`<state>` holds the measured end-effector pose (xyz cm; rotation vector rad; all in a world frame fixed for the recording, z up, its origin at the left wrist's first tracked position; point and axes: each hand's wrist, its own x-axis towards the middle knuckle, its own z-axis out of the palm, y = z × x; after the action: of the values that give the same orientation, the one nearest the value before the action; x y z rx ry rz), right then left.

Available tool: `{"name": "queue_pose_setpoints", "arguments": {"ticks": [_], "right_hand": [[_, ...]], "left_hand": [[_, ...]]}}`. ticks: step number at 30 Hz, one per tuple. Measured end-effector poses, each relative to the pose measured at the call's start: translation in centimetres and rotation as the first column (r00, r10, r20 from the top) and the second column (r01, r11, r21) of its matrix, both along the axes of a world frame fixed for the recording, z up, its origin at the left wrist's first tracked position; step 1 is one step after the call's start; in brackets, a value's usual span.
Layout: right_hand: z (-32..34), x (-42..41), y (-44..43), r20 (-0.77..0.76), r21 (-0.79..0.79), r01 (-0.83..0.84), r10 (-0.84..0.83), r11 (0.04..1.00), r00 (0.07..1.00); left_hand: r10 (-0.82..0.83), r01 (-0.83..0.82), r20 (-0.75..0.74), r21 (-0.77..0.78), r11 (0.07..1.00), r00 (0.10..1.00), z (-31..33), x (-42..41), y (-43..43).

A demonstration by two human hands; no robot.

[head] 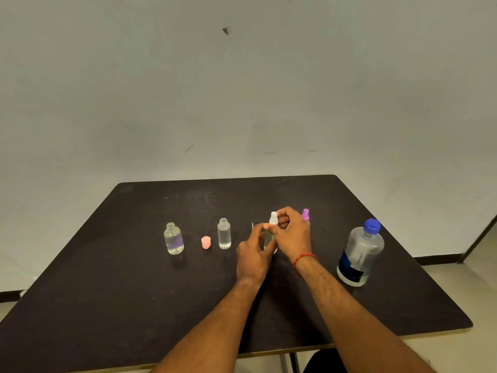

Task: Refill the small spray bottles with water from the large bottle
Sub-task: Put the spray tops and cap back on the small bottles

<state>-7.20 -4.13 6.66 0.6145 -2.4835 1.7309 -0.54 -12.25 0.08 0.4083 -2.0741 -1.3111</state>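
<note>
1. Left hand (252, 255): fingers curled round small spray bottle (269, 241), upright on table (134, 292), left of large bottle (360, 254).
2. Right hand (292, 234): fingertips pinch its white spray head (273, 218).
3. Farther left of large bottle: slim open bottle (224, 234), pink cap (206, 242), round open bottle (173, 239).

left hand (252, 254): holds small bottle (268, 239) | right hand (291, 235): pinches white sprayer (273, 218)

Dim, even light; soft focus, perhaps slight wide-angle bending at edges.
</note>
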Motion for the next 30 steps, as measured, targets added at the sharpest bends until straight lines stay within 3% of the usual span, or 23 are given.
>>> {"name": "queue_pose_setpoints", "arguments": {"ticks": [5,12,20,30], "right_hand": [[-0.46,-0.07,0.61,0.015,-0.02,-0.12,0.121,0.993,0.993],[-0.37,0.1,0.21,0.025,-0.041,-0.004,0.005,0.999,1.0],[-0.05,-0.08,0.64,0.069,-0.089,-0.114,0.12,0.99,0.99],[-0.11,0.03,0.13,0.036,-0.061,-0.026,0.028,0.998,0.999]], "left_hand": [[-0.003,0.003,-0.013,0.007,1.0,1.0,-0.13,-0.15,-0.11],[0.012,-0.012,0.013,-0.052,0.999,1.0,-0.26,-0.21,-0.2],[0.013,-0.013,-0.002,-0.03,0.999,1.0,-0.29,-0.25,-0.36],[0.007,-0.005,0.034,-0.048,0.999,0.999,-0.37,-0.37,-0.26]]}}
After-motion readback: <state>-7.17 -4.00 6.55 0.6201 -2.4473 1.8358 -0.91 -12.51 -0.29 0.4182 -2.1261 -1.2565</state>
